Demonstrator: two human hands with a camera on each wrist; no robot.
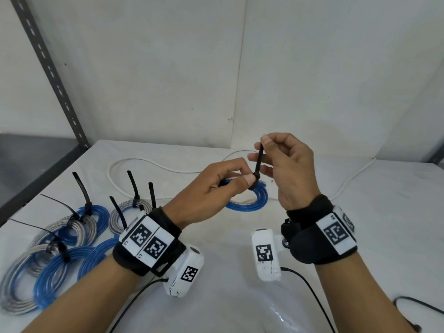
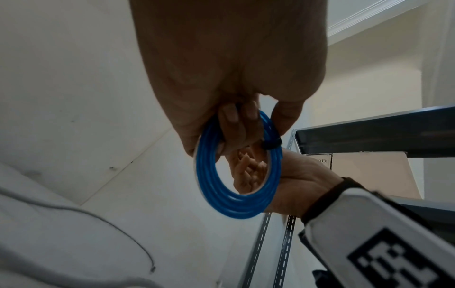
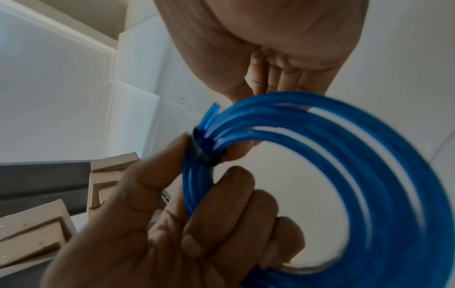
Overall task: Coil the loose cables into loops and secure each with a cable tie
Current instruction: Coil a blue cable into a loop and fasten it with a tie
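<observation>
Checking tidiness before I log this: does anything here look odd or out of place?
One thing: a white cable lies loose and uncoiled across the table behind the hands. Otherwise the left hand holds the blue coil while the right hand pulls its black tie.

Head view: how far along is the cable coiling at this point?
Done: several tied coils lie at the table's left. In hand: the left hand holds a blue coil while the right hand pinches the tail of the black tie cinched round it. Left: the white cable lies loose.
</observation>
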